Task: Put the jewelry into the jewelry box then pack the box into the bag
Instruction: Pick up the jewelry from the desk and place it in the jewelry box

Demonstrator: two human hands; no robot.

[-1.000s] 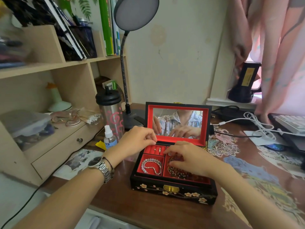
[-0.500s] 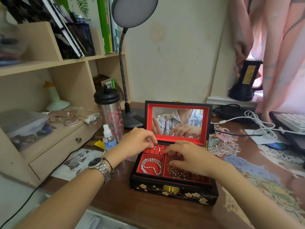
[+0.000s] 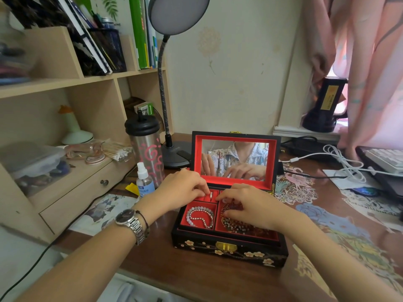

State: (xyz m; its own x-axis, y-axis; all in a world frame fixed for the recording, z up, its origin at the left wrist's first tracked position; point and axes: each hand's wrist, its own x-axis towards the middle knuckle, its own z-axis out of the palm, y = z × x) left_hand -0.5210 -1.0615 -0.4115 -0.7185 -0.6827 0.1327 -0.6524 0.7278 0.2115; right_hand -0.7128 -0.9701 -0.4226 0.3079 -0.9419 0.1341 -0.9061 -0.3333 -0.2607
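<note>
Ok, jewelry box (image 3: 229,247) open on counter (image 3: 152,253), lid up. Left hand (image 3: 181,190) pinched at ring (image 3: 210,194) in rear slot; right hand (image 3: 250,205) curled over beads (image 3: 235,223), grip state can't be told. Ring to be seated fully w/ light push, pearl bracelet (image 3: 199,216) left undisturbed.

desk lamp (image 3: 177,14): i see its round head at the top, the bent neck goes down to a dark base on the desk.
tumbler (image 3: 146,149): steel with pink swirls and black lid, standing upright just left of the lamp base.
spray bottle (image 3: 144,181): small, clear, just in front of the tumbler.
cotton swabs (image 3: 117,150): a pile on the low shelf.
white cable (image 3: 344,159): looped at the right, near a keyboard (image 3: 387,159).
books (image 3: 141,31): upright on the upper shelf.
</note>
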